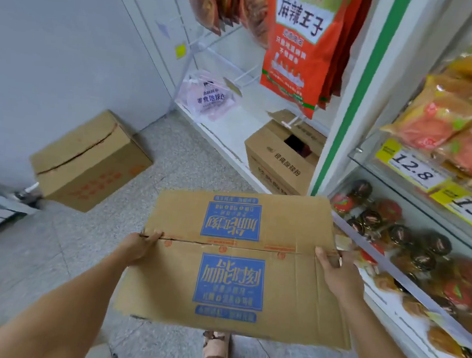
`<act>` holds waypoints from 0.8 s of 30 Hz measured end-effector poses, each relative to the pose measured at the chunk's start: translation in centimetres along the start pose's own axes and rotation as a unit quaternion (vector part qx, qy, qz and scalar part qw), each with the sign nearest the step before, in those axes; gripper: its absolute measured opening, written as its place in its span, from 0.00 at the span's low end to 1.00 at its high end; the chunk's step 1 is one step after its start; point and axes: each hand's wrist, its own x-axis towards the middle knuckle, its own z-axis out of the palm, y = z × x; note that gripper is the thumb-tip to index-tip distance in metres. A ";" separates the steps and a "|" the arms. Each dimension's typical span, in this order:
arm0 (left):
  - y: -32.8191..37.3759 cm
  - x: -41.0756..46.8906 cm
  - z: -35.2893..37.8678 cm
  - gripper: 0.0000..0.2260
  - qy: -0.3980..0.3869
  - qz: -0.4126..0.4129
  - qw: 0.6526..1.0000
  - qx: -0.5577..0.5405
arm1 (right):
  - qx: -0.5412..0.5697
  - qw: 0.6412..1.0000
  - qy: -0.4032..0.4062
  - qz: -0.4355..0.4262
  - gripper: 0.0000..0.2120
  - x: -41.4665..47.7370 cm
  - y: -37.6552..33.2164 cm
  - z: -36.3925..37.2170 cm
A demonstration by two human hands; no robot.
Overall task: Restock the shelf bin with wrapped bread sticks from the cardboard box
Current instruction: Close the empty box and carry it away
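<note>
Hands point(139, 246) grip cardboard box point(231, 263), shelf point(392, 264) beside

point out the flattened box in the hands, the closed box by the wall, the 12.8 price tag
flattened box point(232, 263), head view, blue print panel
closed box point(89, 161), head view, top flaps
12.8 price tag point(412, 166), head view, printed digits
</note>
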 end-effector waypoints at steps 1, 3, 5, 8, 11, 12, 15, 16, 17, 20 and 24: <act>-0.8 0.1 -1.5 0.30 0.004 -0.011 1.000 -0.013 | -0.016 1.000 0.007 -0.016 0.30 -0.5 -2.0 0.5; -2.6 0.9 -4.1 0.32 0.012 -0.033 0.999 -0.040 | -0.039 0.998 0.016 -0.041 0.29 -1.3 -5.8 2.0; -4.2 2.0 -6.7 0.32 0.022 -0.046 0.997 -0.059 | -0.050 0.996 0.023 -0.067 0.28 -2.1 -9.2 3.7; -6.6 4.5 -10.6 0.34 0.031 -0.072 0.989 -0.129 | -0.074 0.994 0.011 -0.082 0.27 -2.8 -14.5 6.7; -9.0 7.4 -14.6 0.31 0.026 -0.061 0.986 -0.156 | -0.078 0.993 0.003 -0.089 0.26 -3.3 -20.4 9.3; -9.7 8.3 -16.0 0.32 0.030 -0.069 0.983 -0.170 | -0.080 0.992 0.003 -0.093 0.26 -3.4 -22.4 10.1; -11.5 11.4 -19.8 0.33 0.040 -0.085 0.971 -0.219 | -0.083 0.991 -0.003 -0.105 0.25 -2.9 -28.3 12.9; -12.1 12.4 -21.0 0.33 0.044 -0.087 0.967 -0.236 | -0.074 0.991 -0.011 -0.111 0.25 -2.6 -30.2 13.9; -12.7 13.6 -22.0 0.32 0.050 -0.086 0.961 -0.257 | -0.063 0.991 -0.019 -0.116 0.24 -2.4 -32.3 14.9; -14.4 16.5 -25.0 0.30 0.059 -0.084 0.944 -0.313 | -0.028 0.991 -0.040 -0.123 0.23 -1.7 -38.7 18.1; -16.9 20.3 -28.4 0.30 0.070 -0.108 0.905 -0.405 | -0.007 0.988 -0.057 -0.143 0.24 -0.8 -46.6 22.6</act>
